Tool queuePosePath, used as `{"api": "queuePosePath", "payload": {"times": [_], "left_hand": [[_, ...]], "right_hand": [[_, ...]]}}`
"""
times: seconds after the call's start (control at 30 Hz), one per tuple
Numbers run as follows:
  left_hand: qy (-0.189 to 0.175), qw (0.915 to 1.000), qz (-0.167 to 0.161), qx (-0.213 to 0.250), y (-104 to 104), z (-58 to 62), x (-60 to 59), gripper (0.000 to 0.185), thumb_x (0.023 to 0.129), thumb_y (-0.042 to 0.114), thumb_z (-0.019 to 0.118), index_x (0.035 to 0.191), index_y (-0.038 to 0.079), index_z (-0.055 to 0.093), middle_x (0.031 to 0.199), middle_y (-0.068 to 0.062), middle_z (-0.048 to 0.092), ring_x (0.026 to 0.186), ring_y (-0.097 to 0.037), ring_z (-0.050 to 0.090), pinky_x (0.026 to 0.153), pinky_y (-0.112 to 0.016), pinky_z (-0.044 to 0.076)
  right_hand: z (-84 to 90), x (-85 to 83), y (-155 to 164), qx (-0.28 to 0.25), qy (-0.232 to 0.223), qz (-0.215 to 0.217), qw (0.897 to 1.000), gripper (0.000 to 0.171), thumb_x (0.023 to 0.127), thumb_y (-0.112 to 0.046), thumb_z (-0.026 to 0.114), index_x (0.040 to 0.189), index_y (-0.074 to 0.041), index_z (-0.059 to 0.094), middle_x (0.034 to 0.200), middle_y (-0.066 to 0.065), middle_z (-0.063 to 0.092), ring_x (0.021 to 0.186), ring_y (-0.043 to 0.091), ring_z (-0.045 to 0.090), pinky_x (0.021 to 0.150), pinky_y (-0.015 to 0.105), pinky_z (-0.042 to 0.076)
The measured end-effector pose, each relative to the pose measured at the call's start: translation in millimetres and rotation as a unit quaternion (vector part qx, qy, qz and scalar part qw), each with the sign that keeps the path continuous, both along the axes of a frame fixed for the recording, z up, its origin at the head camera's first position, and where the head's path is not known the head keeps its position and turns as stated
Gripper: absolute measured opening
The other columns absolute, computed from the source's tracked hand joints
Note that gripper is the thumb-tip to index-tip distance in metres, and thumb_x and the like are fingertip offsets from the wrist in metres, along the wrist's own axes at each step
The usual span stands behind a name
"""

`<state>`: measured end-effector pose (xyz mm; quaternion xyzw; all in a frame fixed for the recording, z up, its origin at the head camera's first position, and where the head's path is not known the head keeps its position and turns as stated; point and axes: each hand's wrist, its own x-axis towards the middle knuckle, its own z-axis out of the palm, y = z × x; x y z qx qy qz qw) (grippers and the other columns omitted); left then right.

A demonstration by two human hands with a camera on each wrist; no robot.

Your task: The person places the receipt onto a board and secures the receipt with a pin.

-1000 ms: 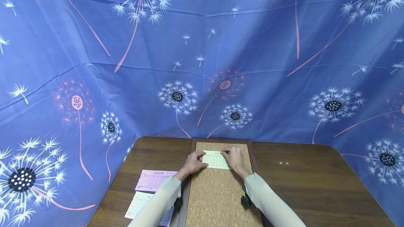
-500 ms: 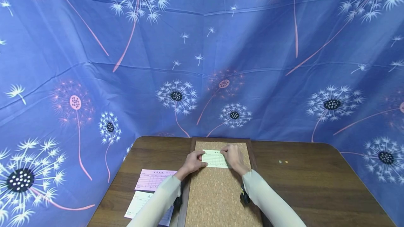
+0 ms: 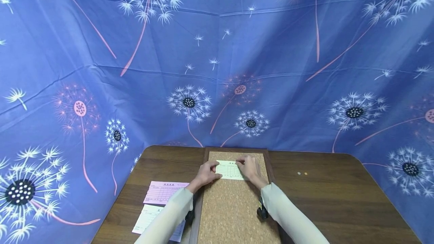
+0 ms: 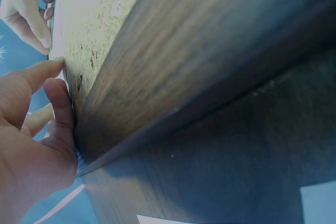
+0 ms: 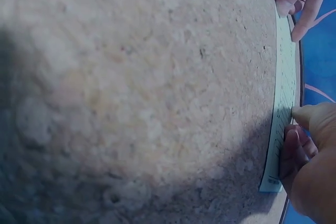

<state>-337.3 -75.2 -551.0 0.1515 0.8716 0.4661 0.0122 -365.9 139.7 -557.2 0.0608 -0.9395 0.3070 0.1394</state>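
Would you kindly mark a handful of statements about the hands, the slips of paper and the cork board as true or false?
1. Both hands rest on the pale green slip on the cork board. True: the left hand is at its left edge, the right hand at its right.
2. The pink slip lies on the cork board. False: it lies on the wooden table, left of the board.
3. Two small round things sit on the table to the right of the board. True.
4. The backdrop is plain white. False: it is a blue cloth printed with dandelions.
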Motion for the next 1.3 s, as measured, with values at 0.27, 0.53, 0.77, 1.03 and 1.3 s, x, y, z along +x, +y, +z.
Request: {"api": "queuePosePath", "payload": {"times": [0.27, 0.53, 0.77, 1.03, 1.3], "left_hand": [[-0.002, 1.0000, 0.005, -0.005, 0.5, 0.3, 0.5, 0.055, 0.077, 0.000, 0.079, 0.128, -0.012, 0.061, 0.087, -0.020, 0.057, 0.045, -0.002, 0.044, 0.043, -0.015, 0.040], [-0.008, 1.0000, 0.003, -0.003, -0.1, 1.0, -0.9, 0.056, 0.079, 0.001, 0.079, 0.130, -0.012, 0.060, 0.086, -0.018, 0.056, 0.046, -0.002, 0.043, 0.043, -0.015, 0.040], [0.014, 0.9997, 0.006, -0.021, 0.3, 0.2, -0.4, 0.056, 0.077, 0.002, 0.080, 0.128, -0.012, 0.062, 0.086, -0.020, 0.058, 0.053, -0.002, 0.043, 0.051, -0.017, 0.041], [0.026, 0.9993, 0.010, -0.026, 0.8, 0.3, -1.6, 0.054, 0.077, 0.003, 0.081, 0.126, -0.011, 0.063, 0.085, -0.019, 0.059, 0.057, -0.002, 0.042, 0.056, -0.016, 0.040], [0.024, 0.9992, 0.009, -0.030, -0.4, 0.1, -1.3, 0.054, 0.077, 0.004, 0.081, 0.126, -0.010, 0.064, 0.086, -0.019, 0.060, 0.060, -0.003, 0.043, 0.057, -0.017, 0.040]], "right_hand": [[-2.6, -1.8, 0.3, -0.022, -0.007, -0.014, 1.000, 0.004, 0.086, -0.015, 0.080, 0.090, -0.013, 0.080, 0.083, 0.002, 0.073, 0.074, 0.014, 0.065, 0.059, 0.028, 0.049], [1.5, -2.9, 0.4, -0.036, -0.019, -0.021, 0.999, 0.008, 0.086, -0.018, 0.079, 0.090, -0.012, 0.081, 0.083, 0.000, 0.076, 0.073, 0.014, 0.069, 0.060, 0.029, 0.051], [2.4, -4.2, 3.0, -0.030, -0.036, -0.015, 0.999, 0.004, 0.086, -0.017, 0.080, 0.088, -0.015, 0.081, 0.082, 0.000, 0.076, 0.073, 0.014, 0.068, 0.059, 0.030, 0.050], [6.6, -3.3, 7.7, -0.006, -0.057, 0.001, 0.998, 0.008, 0.088, -0.017, 0.079, 0.094, -0.020, 0.083, 0.094, 0.002, 0.079, 0.084, 0.017, 0.071, 0.064, 0.032, 0.053], [10.0, -4.7, 5.2, -0.024, -0.090, -0.029, 0.995, 0.005, 0.087, -0.023, 0.079, 0.089, -0.022, 0.083, 0.091, 0.001, 0.080, 0.086, 0.021, 0.074, 0.058, 0.029, 0.047]]}}
